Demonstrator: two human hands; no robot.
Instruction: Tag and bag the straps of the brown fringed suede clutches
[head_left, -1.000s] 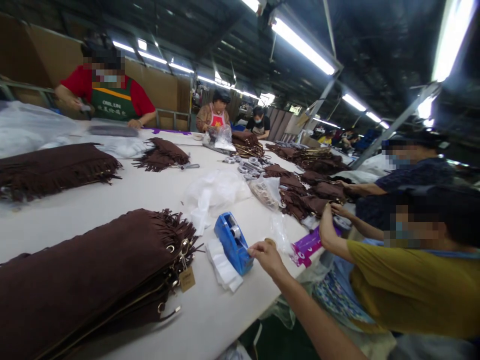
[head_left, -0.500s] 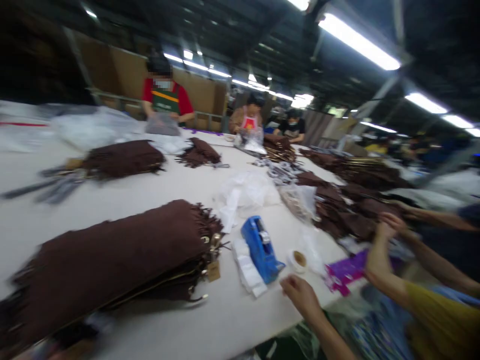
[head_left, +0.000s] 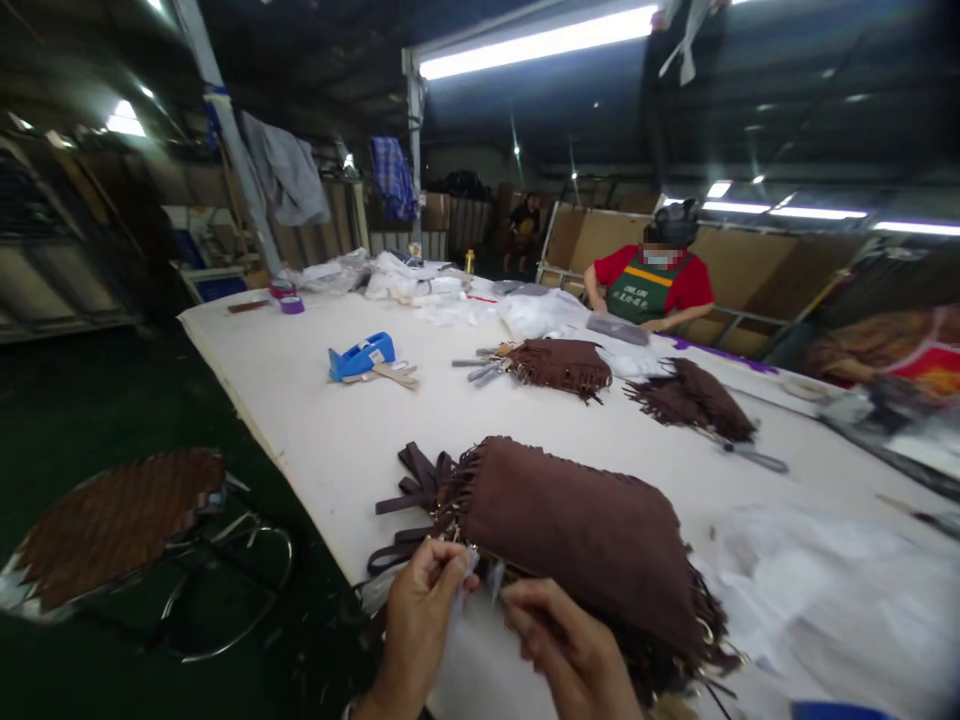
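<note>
A stack of brown fringed pouches (head_left: 570, 530) lies in front of me, with dark straps (head_left: 412, 480) fanned out at its left end. My left hand (head_left: 424, 620) is at that end, thumb and forefinger pinched on a thin translucent strip (head_left: 459, 592). Just right of it, along the stack's near edge, my right hand (head_left: 570, 640) has its fingers curled together; what they hold, if anything, is hidden. A small blurred clear piece (head_left: 496, 580) shows between the two hands.
A blue tape dispenser (head_left: 364, 357) stands farther back, near more fringed brown pouches (head_left: 562, 365). Clear plastic bags (head_left: 840, 600) lie at right. A stool (head_left: 124, 525) is left of the table edge. Across the table sits a co-worker in a green apron (head_left: 649, 290).
The view has swung left. My right hand has moved from beside the near tape dispenser to the stack's strap end, where my left hand now shows fully.
</note>
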